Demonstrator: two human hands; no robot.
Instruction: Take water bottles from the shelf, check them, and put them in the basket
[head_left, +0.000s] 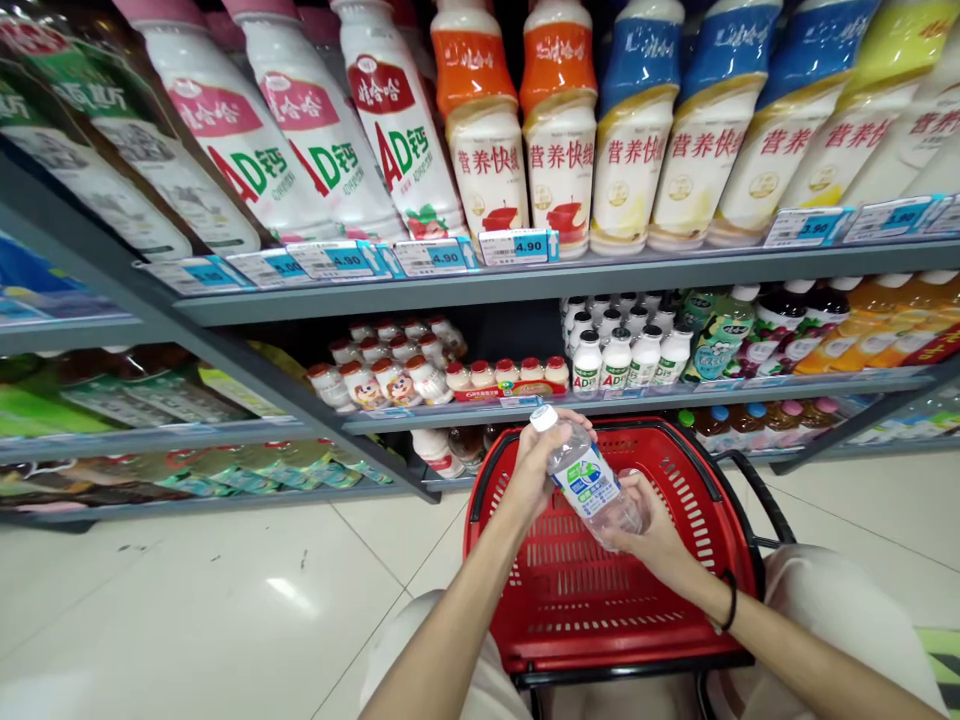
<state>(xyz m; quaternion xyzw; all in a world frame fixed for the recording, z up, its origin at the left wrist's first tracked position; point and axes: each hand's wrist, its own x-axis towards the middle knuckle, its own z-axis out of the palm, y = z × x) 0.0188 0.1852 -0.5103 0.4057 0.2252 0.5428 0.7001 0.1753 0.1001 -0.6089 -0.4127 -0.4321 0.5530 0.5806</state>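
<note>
A clear plastic bottle (586, 478) with a white cap and a blue, green and white label is held tilted in both hands. My left hand (537, 462) grips it near the neck, fingers wrapped behind it. Around its base is my right hand (651, 525), with a dark band on that wrist. Below the bottle, a red shopping basket (577, 640) with black rim and handle stands between my knees. Its slotted inner walls and floor show around my hands.
Shelves (420, 300) rise in front, the upper one lined with large drink bottles (487, 150) and price tags. Small bottle packs (394, 365) and juice bottles (799, 325) fill the lower shelf. Pale floor tiles (225, 600) spread to the left.
</note>
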